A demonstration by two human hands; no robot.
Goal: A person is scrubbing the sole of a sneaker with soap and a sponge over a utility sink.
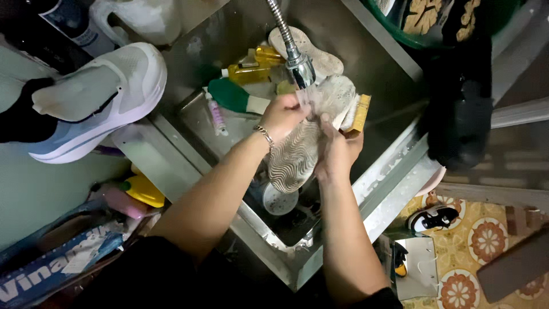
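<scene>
Shoe (297,151) sits in the middle of the frame, sole up toward us, its pale wavy tread turned to the camera and its toe end pushed under the running tap (299,63), so the water falls straight onto the part we grip. Our left hand (284,116) is wrapped over the upper edge of the shoe, fingers curled shut on it, a chain bracelet (265,135) at the wrist. Our right hand (338,147) clasps the opposite side, thumb up along the sole, closed firmly on the shoe; a yellow-backed brush (359,114) shows just behind its fingers, though we cannot tell whether they hold it.

Both forearms reach in from the bottom of the frame and converge over the steel sink (377,189), keeping the drip inside the basin.

Outward from there, a green-handled brush (234,96) and yellow bottles (251,67) lie at the back of the sink, with a loose insole (311,52) behind the tap. A white trainer (97,97) rests on the worktop (34,189) at upper left. Patterned floor tiles (486,240) show at lower right.
</scene>
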